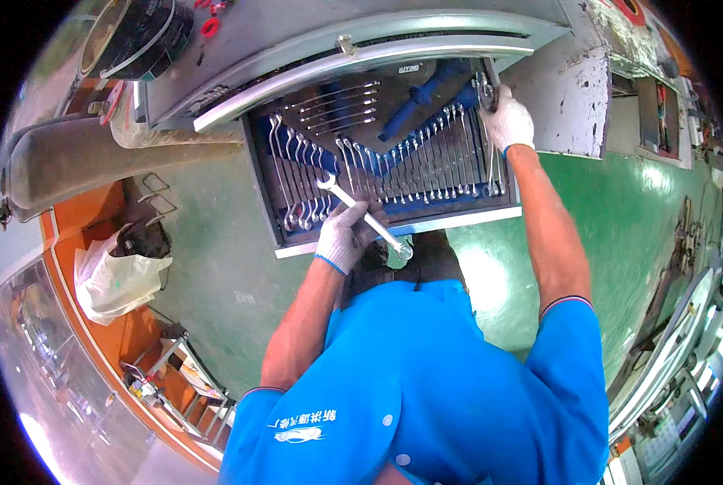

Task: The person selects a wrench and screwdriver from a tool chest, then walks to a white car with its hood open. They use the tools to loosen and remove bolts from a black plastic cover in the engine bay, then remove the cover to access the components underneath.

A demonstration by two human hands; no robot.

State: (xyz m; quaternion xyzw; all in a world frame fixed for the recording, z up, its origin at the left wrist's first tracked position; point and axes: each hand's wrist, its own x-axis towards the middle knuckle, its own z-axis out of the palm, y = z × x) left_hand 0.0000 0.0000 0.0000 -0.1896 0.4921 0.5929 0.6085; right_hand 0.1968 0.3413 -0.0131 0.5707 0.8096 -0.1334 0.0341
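At the left of a pulled-out tool drawer (467,220), a group of double-ended wrenches (294,174) stands side by side, their shafts running from the near edge toward the cabinet.

Just right of that group, the person's left hand (347,234), in a white knitted glove with a blue cuff, is closed around the shaft of a large silver wrench (384,233). The fingers wrap its middle, with no gap showing. The wrench lies on a diagonal: its open-jawed end points up and left over the drawer, and its ring end points down and right, past the drawer's near edge. It is thus turned across the line of the stored wrenches, not parallel to them.

Farther right, a long row of wrenches (426,166) fills the drawer, beyond and to the right of the left fingers. Above its left end, slim wrenches (341,105) lie nearly crosswise.

At the far right, the gloved right hand (510,120) reaches to the drawer's upper right corner, fingers bent against metal tool heads (484,90); whether they grip one cannot be told. The left hand alone has the large wrench; the right is well apart from it, but nearer the row's right end.
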